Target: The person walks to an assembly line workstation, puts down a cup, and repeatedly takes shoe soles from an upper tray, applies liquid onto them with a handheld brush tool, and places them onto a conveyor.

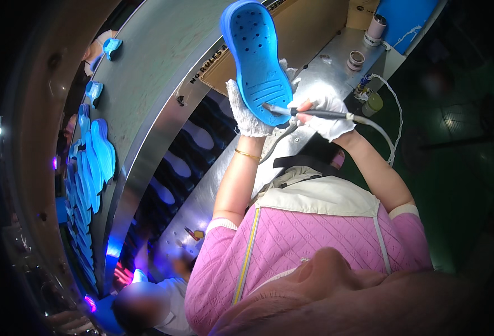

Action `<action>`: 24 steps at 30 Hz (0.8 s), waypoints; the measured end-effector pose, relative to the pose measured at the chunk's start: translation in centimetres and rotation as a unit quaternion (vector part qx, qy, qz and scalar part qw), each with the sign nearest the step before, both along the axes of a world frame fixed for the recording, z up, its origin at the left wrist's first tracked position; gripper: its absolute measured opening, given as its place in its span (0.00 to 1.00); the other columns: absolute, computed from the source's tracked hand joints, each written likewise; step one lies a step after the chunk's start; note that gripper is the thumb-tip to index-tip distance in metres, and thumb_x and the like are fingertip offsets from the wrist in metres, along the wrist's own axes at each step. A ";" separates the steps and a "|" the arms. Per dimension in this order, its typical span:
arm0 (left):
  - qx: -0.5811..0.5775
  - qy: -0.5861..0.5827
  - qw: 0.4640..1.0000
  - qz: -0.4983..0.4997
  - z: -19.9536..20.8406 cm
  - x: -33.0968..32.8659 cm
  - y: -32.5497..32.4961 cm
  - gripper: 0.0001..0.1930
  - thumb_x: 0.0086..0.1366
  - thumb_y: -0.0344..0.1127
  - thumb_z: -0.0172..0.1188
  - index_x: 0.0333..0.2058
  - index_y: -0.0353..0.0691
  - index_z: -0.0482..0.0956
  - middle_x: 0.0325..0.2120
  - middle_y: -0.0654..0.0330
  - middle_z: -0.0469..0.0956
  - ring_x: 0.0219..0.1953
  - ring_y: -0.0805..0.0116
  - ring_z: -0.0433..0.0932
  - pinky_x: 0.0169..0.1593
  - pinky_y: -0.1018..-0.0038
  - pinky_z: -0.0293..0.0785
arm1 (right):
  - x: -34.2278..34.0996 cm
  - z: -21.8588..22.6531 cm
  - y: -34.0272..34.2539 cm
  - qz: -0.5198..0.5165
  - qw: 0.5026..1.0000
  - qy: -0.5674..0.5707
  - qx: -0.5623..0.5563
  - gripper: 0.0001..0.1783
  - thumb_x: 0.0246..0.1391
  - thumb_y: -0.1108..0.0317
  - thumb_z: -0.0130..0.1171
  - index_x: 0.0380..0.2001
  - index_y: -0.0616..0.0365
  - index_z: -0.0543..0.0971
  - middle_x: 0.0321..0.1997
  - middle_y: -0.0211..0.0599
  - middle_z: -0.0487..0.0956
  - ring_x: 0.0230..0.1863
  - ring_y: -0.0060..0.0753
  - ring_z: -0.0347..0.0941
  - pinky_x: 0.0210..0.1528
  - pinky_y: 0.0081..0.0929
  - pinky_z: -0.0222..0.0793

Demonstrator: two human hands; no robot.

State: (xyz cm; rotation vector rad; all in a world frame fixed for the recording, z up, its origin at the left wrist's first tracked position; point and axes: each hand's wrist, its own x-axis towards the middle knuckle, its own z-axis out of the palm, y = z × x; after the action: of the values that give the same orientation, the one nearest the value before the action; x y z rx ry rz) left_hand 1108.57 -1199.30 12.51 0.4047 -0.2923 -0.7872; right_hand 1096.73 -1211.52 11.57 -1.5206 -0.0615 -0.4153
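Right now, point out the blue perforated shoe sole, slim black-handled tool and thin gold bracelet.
Blue perforated shoe sole (258, 67): head view, footbed middle.
Slim black-handled tool (328, 115): head view, handle.
Thin gold bracelet (248, 154): head view, band.

Furnished with a long metal counter (333, 70), glaring white near its upper end, beside a grey-green conveyor belt (163, 45) edged by a shiny metal rail (156, 126). Bordered at far left by a brownish panel (45, 112), at upper right by a blue board (406, 22). Floored in shadowy dark green (448, 185). Lit purple-pink at lower left by a small lamp (90, 303).
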 end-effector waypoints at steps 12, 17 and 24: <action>0.095 0.020 0.991 -0.094 0.3 2.7 0.6 0.39 0.60 0.63 0.42 0.57 0.33 0.58 0.51 0.39 0.65 0.50 0.47 0.70 0.53 0.57 0.69 | 0.6 1.2 -1.5 0.076 0.995 -0.018 0.062 0.08 0.41 0.81 0.61 0.27 0.61 0.76 0.35 0.38 0.77 0.36 0.24 0.73 0.39 0.21 0.70; 0.146 0.033 0.977 -0.151 1.5 3.7 -0.3 0.32 0.64 0.55 0.44 0.52 0.28 0.63 0.45 0.40 0.71 0.44 0.49 0.74 0.49 0.60 0.72 | 2.2 0.2 -1.5 0.088 0.979 -0.093 -0.161 0.08 0.38 0.81 0.60 0.24 0.59 0.76 0.34 0.37 0.77 0.36 0.29 0.74 0.41 0.23 0.69; 0.368 -0.089 0.920 -0.107 0.6 4.4 -1.3 0.20 0.60 0.50 0.56 0.35 0.35 0.76 0.26 0.56 0.76 0.24 0.70 0.75 0.25 0.78 0.75 | 2.8 2.2 -4.3 0.226 0.961 0.110 -0.112 0.04 0.36 0.78 0.61 0.20 0.59 0.77 0.30 0.36 0.78 0.34 0.29 0.74 0.40 0.23 0.70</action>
State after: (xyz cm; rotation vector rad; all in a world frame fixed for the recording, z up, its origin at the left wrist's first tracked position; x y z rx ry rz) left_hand 1112.99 -1200.55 13.12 1.1741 -0.2017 -1.0688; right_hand 1099.50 -1215.82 13.75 -1.7089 -0.2840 0.1313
